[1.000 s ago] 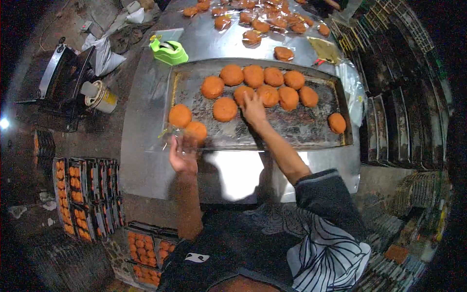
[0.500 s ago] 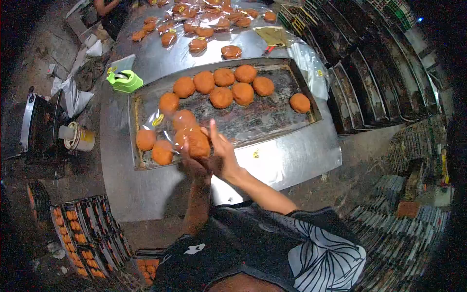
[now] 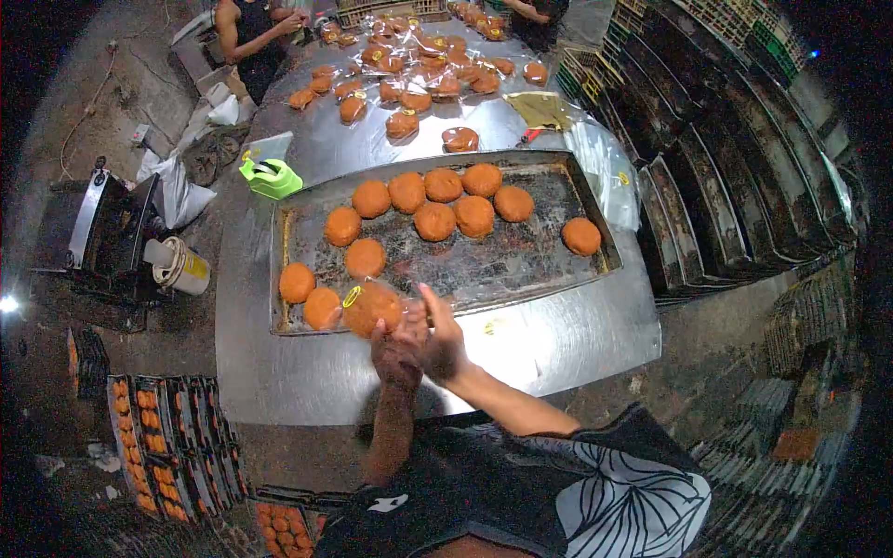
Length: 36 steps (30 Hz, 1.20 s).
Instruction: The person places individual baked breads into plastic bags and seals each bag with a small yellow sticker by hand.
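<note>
A browned bun point(image 3: 374, 312) in a clear plastic bag with a yellow label is held over the near left edge of a dark metal tray point(image 3: 521, 295). My left hand point(image 3: 398, 355) is closed on the bagged bun, its thumb against the side. Close beside it, my right hand point(image 3: 443, 346) is closed at the bag's near end, one finger pointing up; the exact grip is partly hidden. Several unwrapped buns point(image 3: 434, 221) lie in the tray. One bun point(image 3: 581, 236) sits apart at its right end.
Several bagged buns point(image 3: 403, 124) are spread across the far metal table. A green tape dispenser point(image 3: 272, 179) stands by the tray's far left corner. Clear plastic bags point(image 3: 605, 167) lie at the right. Dark trays point(image 3: 707, 195) are stacked to the right. Two other people point(image 3: 249, 42) are at the far end.
The bun in my hands has turned, bringing its yellow label to the upper left side. My right hand has come closer to the bag's end. The view has shifted, showing more of the far table.
</note>
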Tool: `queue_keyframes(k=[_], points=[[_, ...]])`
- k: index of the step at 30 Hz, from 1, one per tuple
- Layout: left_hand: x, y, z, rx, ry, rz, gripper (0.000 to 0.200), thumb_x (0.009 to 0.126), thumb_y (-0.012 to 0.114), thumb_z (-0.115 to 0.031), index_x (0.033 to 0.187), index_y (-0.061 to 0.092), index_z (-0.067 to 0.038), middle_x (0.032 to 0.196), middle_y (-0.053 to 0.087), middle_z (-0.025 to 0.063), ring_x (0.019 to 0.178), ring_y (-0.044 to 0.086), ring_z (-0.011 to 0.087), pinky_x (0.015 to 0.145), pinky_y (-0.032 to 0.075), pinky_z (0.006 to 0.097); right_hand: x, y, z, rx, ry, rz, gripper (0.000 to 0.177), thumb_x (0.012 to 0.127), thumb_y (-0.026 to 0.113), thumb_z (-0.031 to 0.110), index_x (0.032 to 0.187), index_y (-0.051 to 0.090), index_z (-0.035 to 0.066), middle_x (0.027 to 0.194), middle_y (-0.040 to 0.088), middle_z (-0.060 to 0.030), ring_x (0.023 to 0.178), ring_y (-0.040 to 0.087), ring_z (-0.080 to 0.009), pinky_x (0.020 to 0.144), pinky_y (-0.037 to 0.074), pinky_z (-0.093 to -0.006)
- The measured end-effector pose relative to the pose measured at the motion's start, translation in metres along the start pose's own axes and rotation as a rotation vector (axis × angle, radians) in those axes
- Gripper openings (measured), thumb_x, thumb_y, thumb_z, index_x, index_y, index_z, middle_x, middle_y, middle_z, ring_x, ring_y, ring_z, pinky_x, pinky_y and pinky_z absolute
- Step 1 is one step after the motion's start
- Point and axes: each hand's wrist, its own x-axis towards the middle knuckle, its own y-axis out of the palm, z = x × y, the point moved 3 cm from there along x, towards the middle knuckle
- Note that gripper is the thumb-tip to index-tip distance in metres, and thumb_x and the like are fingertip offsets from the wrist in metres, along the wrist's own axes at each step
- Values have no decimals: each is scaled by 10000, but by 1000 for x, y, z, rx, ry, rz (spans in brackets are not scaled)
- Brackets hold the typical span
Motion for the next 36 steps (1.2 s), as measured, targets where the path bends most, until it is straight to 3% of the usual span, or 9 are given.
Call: queue_keyframes(k=[2,4,11,18,28,32,34,35,36], points=[[-7,-10,9,-162,-117,-99,418,808,495,-307,1126,394,-54,1048,481,89,792,536,148,646,484,273,-11,-9,-34,-195,53,74,425,701,585,70,1111,471,64,874,517,-137,730,554,-247,626,459,-320],[-15,-27,31,870,106,-275,326,819,493,-285,1058,454,-67,885,524,53,740,521,136,618,478,251,10,-21,-74,-175,232,457,218,710,563,68,922,567,17,787,564,-146,714,571,-242,595,457,-325],[-9,-123,103,2686,125,653,320,636,646,-161,904,527,-31,850,514,140,815,502,292,694,441,349,148,-53,-42,-202,-351,-208,365,739,562,156,1057,485,-5,989,539,-187,899,526,-303,756,409,-370],[13,-139,63,2053,-69,359,185,806,488,-181,848,577,-24,800,591,123,755,574,219,659,438,327,-136,-115,-126,146,515,824,187,757,597,157,893,594,28,808,588,-43,777,524,-95,701,431,-266],[-10,-80,118,2046,-513,-168,207,690,630,-197,779,617,-11,705,606,83,641,564,150,589,429,279,-162,-142,-116,-158,625,310,193,824,490,156,915,469,-13,609,557,-103,516,533,-143,472,415,-261],[-4,-55,118,2172,532,359,119,700,622,-113,765,599,-16,685,532,55,643,534,142,570,421,254,-133,-118,-105,378,1159,391,185,848,397,114,999,445,19,639,564,-83,499,521,-158,431,418,-279],[-1,-13,117,1932,152,233,35,681,630,-47,685,610,-19,666,521,74,611,518,178,539,396,267,-86,-102,-93,1211,1390,-257,338,834,450,154,1134,411,2,714,528,-11,603,503,-86,480,423,-207],[0,-9,109,1954,219,220,88,682,624,-37,766,603,-19,721,525,69,650,518,158,559,403,262,-76,-103,-133,1737,811,227,406,854,446,255,1168,383,6,854,519,-47,726,504,-116,635,427,-211],[1,-8,99,1975,289,203,166,682,617,-27,847,597,-19,775,530,64,689,518,138,579,409,257,-41,-90,-109,1134,815,-184,448,863,410,340,1188,367,34,1037,497,-92,870,492,-155,764,395,-236]])
